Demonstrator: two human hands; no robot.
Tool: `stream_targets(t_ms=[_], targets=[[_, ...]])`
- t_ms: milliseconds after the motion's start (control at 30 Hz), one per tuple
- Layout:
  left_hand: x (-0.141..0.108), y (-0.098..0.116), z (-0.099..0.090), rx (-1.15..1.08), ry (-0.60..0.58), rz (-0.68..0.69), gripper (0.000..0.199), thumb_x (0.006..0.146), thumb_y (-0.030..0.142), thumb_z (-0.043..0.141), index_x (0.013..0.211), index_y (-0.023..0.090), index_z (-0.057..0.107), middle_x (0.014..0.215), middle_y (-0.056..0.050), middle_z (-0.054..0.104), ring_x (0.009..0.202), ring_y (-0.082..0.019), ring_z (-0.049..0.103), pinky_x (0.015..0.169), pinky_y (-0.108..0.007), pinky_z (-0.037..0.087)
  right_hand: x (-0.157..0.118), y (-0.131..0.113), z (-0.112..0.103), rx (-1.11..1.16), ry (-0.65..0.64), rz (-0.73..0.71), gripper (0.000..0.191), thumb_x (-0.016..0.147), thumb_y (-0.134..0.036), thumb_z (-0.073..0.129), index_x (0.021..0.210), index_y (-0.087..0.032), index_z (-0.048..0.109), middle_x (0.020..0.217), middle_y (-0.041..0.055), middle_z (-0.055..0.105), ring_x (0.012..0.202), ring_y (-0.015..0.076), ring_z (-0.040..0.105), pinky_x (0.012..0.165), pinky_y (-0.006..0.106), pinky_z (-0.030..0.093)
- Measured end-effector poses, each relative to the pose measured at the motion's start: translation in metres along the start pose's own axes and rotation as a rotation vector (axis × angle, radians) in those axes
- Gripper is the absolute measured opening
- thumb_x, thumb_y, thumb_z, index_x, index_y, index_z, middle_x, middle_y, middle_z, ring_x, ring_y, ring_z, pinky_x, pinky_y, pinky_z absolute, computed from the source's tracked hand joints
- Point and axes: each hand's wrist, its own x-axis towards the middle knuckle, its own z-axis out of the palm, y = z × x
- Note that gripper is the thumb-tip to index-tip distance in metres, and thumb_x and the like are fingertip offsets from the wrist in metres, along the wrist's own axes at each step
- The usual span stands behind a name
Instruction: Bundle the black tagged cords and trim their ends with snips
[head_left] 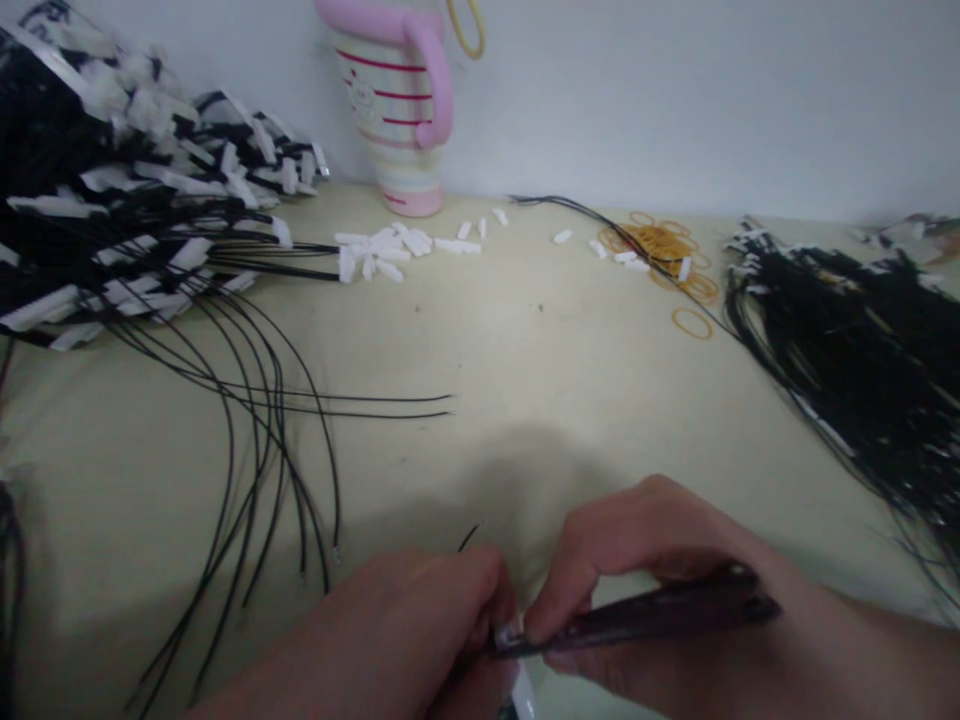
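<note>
My left hand point(442, 620) is closed at the lower middle, its fingertips pinched together. The tip of a black wire point(469, 537) pokes out past its far side. A small white piece point(523, 690) shows just below the fingertips; its full shape is hidden. In my right hand point(645, 570) lies a slim dark tool point(645, 615), something like tweezers, with the thumb and fingers closed around it. The tool's point meets the left fingertips, where a small pale bit point(504, 634) is too blurred to name.
Loose black wires point(277, 400) spread from a bundle with white connectors point(187, 170) at left. Small white connector housings point(386, 245) lie near a striped tumbler point(394, 110) by the wall. Yellow rubber bands point(660, 245) sit beside another black wire bundle point(855, 350) at right.
</note>
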Motion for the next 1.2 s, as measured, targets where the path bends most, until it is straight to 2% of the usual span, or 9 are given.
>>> stream_targets(t_ms=[300,467,567,667,767,867,967,1100,1200], targets=[[-0.001,0.007,0.009,0.147,0.122,-0.031,0.014,0.074,0.025,0.048,0.071,0.021,0.061,0.060,0.005,0.060,0.050,-0.008,0.051,0.043,-0.016,0.021,0.000,-0.014,-0.001,-0.380,-0.069,-0.099,0.011,0.078,-0.023,0.066,0.084,-0.015,0.070,0.084,0.0052,0.070,0.077,0.0111,0.066,0.060,0.014,0.052],[0.001,0.012,0.009,0.154,0.112,-0.008,0.007,0.065,0.020,0.050,0.063,0.019,0.056,0.051,0.005,0.053,0.042,-0.006,0.042,0.040,-0.015,0.018,-0.004,-0.012,0.002,-0.396,0.011,-0.108,0.010,0.079,-0.020,0.065,0.087,-0.016,0.068,0.085,0.0034,0.069,0.074,0.0094,0.066,0.061,0.013,0.051],[0.001,0.012,0.007,0.159,0.153,-0.007,0.008,0.065,0.020,0.050,0.064,0.020,0.057,0.053,0.005,0.055,0.045,-0.007,0.045,0.039,-0.015,0.019,-0.006,-0.011,0.001,-0.344,0.016,-0.140,0.014,0.077,-0.019,0.067,0.091,-0.018,0.066,0.089,0.0021,0.069,0.080,0.0102,0.066,0.071,0.016,0.053],[0.000,0.011,0.006,0.114,0.112,-0.017,0.009,0.065,0.021,0.049,0.067,0.020,0.058,0.055,0.005,0.055,0.047,-0.008,0.046,0.041,-0.015,0.021,-0.004,-0.012,0.001,-0.328,0.048,-0.088,0.011,0.077,-0.019,0.066,0.088,-0.018,0.067,0.087,0.0025,0.069,0.080,0.0111,0.066,0.069,0.017,0.052],[-0.002,0.012,0.006,0.110,0.103,-0.046,0.010,0.067,0.023,0.048,0.068,0.020,0.057,0.056,0.007,0.054,0.048,-0.007,0.045,0.042,-0.015,0.021,-0.003,-0.016,0.003,-0.335,-0.055,-0.033,0.012,0.078,-0.014,0.060,0.086,-0.018,0.068,0.081,0.0024,0.068,0.074,0.0101,0.065,0.065,0.016,0.050],[-0.003,0.016,0.006,0.120,0.102,-0.088,0.013,0.071,0.025,0.047,0.073,0.020,0.059,0.060,0.006,0.054,0.052,-0.008,0.046,0.045,-0.016,0.022,-0.003,-0.017,0.005,-0.314,-0.053,-0.013,0.016,0.075,-0.009,0.059,0.086,-0.017,0.068,0.084,0.0034,0.068,0.076,0.0106,0.064,0.067,0.017,0.050],[-0.002,0.019,0.004,0.061,0.075,-0.102,0.011,0.071,0.025,0.049,0.073,0.019,0.058,0.062,0.005,0.052,0.055,-0.010,0.046,0.046,-0.017,0.025,0.001,-0.015,0.002,-0.231,0.006,0.015,0.009,0.075,-0.015,0.062,0.082,-0.015,0.066,0.084,0.0045,0.067,0.075,0.0104,0.063,0.066,0.018,0.050],[0.000,0.019,-0.002,-0.114,0.000,-0.100,0.007,0.075,0.024,0.049,0.075,0.018,0.054,0.057,0.008,0.041,0.051,-0.009,0.038,0.045,-0.018,0.027,0.013,-0.011,-0.015,0.069,0.033,0.032,0.003,0.070,-0.013,0.062,0.073,-0.013,0.061,0.067,-0.0008,0.059,0.062,0.0060,0.054,0.057,0.014,0.045],[0.000,0.018,-0.007,-0.196,0.046,-0.022,0.019,0.082,0.028,0.043,0.088,0.018,0.059,0.067,0.004,0.049,0.060,-0.010,0.045,0.052,-0.018,0.035,0.018,-0.004,-0.021,0.369,0.032,0.047,0.004,0.060,-0.012,0.050,0.060,-0.013,0.054,0.065,0.0019,0.055,0.064,0.0099,0.056,0.060,0.020,0.047]])
